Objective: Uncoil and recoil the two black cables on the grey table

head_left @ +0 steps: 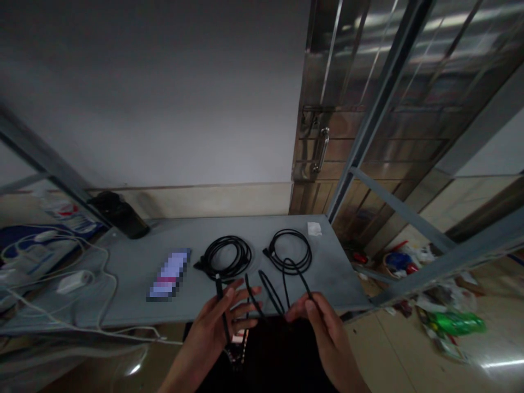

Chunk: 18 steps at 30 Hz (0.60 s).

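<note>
My left hand (223, 316) is at the table's front edge, its thumb against the plug end of a black cable (270, 292) and its other fingers spread. Loose loops of that cable run across to my right hand (317, 316), whose thumb and fingers are closed on it. Beyond my left hand a coiled black cable (226, 256) lies on the grey table (135, 267). Another, thinner coil (290, 245) lies to its right, partly crossed by a raised loop of the held cable.
A phone (170, 274) lies left of the coils. Farther left are a dark bottle (119, 214), a white adapter (73, 281) and white cords. A paper scrap (314, 228) is at the back right. Grey metal posts flank the table; litter with a green bottle (456, 322) lies on the floor.
</note>
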Each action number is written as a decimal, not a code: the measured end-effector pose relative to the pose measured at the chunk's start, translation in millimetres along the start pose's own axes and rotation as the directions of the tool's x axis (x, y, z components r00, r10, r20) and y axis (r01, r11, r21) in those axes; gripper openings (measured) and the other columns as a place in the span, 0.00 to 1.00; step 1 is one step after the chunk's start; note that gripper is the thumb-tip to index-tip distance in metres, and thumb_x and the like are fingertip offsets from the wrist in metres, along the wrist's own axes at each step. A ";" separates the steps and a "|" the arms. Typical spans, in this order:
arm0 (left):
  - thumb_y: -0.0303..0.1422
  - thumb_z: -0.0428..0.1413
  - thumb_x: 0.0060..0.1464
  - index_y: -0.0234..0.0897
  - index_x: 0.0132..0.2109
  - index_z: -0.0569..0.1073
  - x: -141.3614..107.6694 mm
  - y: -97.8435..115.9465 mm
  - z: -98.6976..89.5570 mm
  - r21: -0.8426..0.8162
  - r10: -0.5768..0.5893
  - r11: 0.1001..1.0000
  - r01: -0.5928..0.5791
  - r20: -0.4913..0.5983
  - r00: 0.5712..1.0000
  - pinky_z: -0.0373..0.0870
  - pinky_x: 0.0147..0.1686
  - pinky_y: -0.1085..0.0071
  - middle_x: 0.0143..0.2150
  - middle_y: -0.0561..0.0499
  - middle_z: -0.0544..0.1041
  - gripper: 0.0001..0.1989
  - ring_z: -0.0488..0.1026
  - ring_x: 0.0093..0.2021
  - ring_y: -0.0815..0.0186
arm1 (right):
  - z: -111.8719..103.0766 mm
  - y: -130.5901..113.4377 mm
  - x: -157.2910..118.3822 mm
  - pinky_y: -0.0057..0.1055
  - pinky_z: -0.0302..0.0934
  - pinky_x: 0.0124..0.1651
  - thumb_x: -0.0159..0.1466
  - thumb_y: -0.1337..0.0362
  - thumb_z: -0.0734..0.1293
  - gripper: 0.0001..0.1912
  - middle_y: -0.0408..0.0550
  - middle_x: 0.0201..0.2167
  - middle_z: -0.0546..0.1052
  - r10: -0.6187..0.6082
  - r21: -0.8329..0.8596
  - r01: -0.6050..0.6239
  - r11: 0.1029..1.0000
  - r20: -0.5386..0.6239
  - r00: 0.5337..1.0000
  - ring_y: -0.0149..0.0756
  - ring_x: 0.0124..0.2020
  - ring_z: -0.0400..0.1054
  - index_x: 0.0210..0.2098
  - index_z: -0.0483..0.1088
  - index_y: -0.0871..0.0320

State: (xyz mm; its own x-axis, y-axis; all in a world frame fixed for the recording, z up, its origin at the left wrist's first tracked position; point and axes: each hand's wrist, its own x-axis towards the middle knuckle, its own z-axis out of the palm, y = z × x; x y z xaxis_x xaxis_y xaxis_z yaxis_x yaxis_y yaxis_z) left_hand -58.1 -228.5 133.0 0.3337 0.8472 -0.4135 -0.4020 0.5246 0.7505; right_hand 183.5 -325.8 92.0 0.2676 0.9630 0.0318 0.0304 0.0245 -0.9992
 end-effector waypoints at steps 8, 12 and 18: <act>0.41 0.74 0.54 0.38 0.68 0.77 -15.8 46.0 -81.1 0.027 0.112 0.994 -0.108 -0.204 0.973 0.89 0.50 0.46 0.64 0.31 0.85 0.37 0.80 0.67 0.30 | -86.1 -0.3 -10.1 0.26 0.54 0.22 0.76 0.40 0.71 0.22 0.37 0.23 0.63 -0.052 0.110 0.110 0.988 -0.437 0.898 0.30 0.21 0.56 0.41 0.73 0.52; 0.47 0.71 0.55 0.41 0.66 0.80 -28.8 73.0 -121.0 0.020 0.222 0.974 -0.226 -0.298 0.928 0.88 0.57 0.49 0.69 0.37 0.83 0.34 0.68 0.78 0.34 | -124.5 -15.8 -19.5 0.27 0.58 0.23 0.71 0.44 0.78 0.26 0.39 0.26 0.61 -0.097 0.156 0.235 0.959 -0.597 0.796 0.30 0.24 0.55 0.31 0.66 0.53; 0.38 0.53 0.72 0.47 0.56 0.83 -28.0 92.4 -180.2 0.014 0.261 0.956 -0.293 -0.501 0.825 0.88 0.51 0.53 0.57 0.55 0.90 0.14 0.70 0.77 0.46 | -147.1 -34.4 -29.2 0.29 0.53 0.22 0.72 0.48 0.77 0.29 0.38 0.24 0.54 -0.153 0.102 0.314 0.944 -0.707 0.690 0.32 0.24 0.49 0.27 0.59 0.54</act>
State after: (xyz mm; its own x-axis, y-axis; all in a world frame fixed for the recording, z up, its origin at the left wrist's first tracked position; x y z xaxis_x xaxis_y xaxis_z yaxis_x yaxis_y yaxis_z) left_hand -258.2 -188.6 121.0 -0.2566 0.8780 -0.4041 -0.4700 0.2519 0.8460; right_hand 316.4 -394.3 128.7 0.8612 0.4710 0.1911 0.0144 0.3531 -0.9355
